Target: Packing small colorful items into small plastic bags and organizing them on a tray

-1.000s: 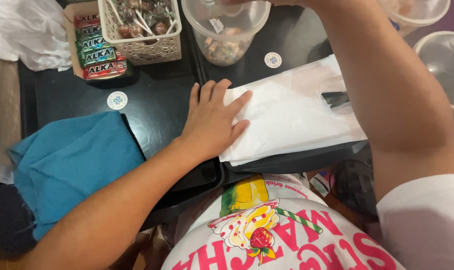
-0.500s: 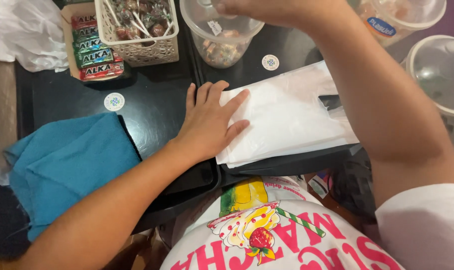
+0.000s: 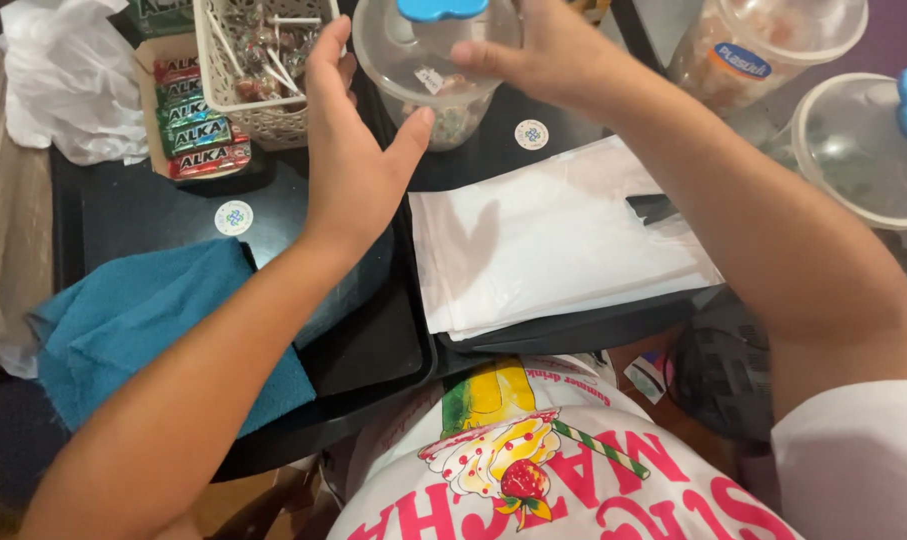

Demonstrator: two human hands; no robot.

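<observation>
The right hand (image 3: 548,55) is clamped on the rim of a clear plastic tub (image 3: 433,85) with a blue lid, at the back of the black tabletop (image 3: 163,215). The left hand (image 3: 353,150) is beside it — fingers spread apart, thumb touching the tub — above a stack of white bags (image 3: 553,245).

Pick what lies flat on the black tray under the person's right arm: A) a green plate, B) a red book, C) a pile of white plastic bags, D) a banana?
C: a pile of white plastic bags lies flat on the black tray, below the right hand that holds the clear jar.
</observation>
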